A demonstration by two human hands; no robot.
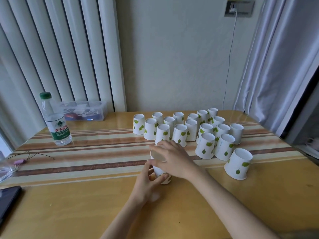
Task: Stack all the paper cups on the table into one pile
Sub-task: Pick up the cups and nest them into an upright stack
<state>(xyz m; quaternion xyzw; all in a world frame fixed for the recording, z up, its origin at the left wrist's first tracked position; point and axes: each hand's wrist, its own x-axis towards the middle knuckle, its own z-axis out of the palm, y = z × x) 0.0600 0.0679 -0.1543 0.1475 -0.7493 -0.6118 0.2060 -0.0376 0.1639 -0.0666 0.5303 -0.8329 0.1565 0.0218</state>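
The pile [158,156] stands upside down on the table [86,204], just below the middle of the frame. The left hand [146,181] holds its low part, with fingers and thumb bent round it. The right hand [174,157] sits over its top, with fingers bent down round the flat end. The hands hide most of it, so I cannot tell how many cups are in it. It may be only one or two.

What could go wrong? Paper cups are thin. If the hands squeeze too hard, a side could bend in. Then the next cup would not slide on well. If a cup goes on crooked, it could jam and the pile would lean. A tall pile could tip over if it is let go too fast.

The loose cups [191,130] stand close together, many touching, in the middle and right of the frame. All are upside down. The front cup [162,133] is just behind the right hand. A quick reach could knock it into the ones beside it. The lone cup [238,163] stands apart at the right.

Other things sit well off to the left. There is a bottle [57,121], a clear box [84,110] behind it, a pink clip [18,162] and a dark phone [8,199] at the lower left. None of them is in the way of the hands.
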